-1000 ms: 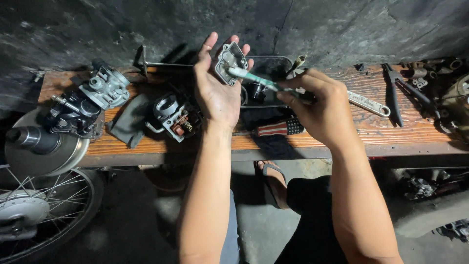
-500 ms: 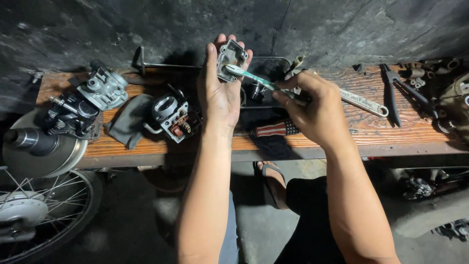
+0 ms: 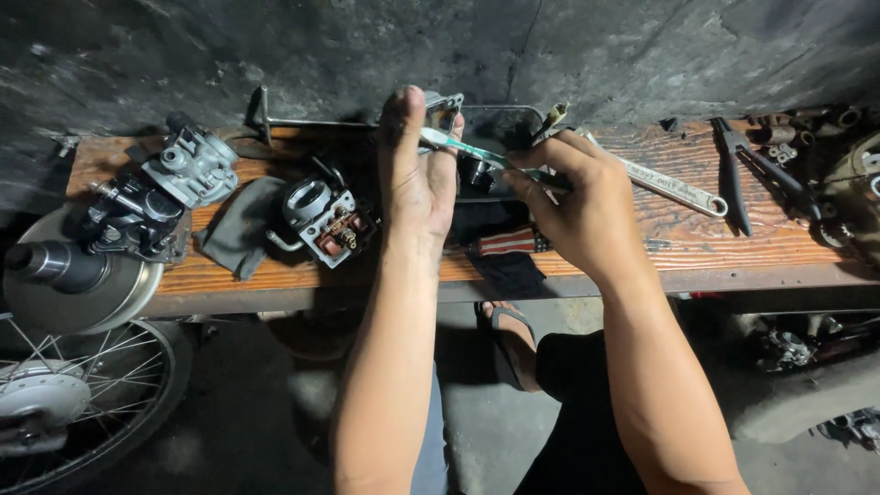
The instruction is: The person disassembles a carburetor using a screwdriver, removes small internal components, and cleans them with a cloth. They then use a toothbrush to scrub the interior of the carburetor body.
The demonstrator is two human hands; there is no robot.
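Two bare hands meet over a worn orange-brown wooden workbench (image 3: 715, 243) in the head view. The left hand (image 3: 417, 179) is raised with its back to the camera, fingers clasped around a small grey cast-metal part (image 3: 444, 103) that shows only above the fingertips, held up, it seems, so its face can be reached. The right hand (image 3: 577, 206) pinches the handle of a pale green toothbrush (image 3: 458, 147), angled so that its head lies against the part. On the bench to the left rest a silver carburettor body (image 3: 192, 165), a black-and-silver carburettor with brass fittings (image 3: 325, 220) and a grey rag (image 3: 234, 234); behind the right hand lies a long chrome wrench (image 3: 674, 188), with black pliers (image 3: 742, 170) further right. A spoked motorcycle wheel (image 3: 64, 403) stands below, lower left.
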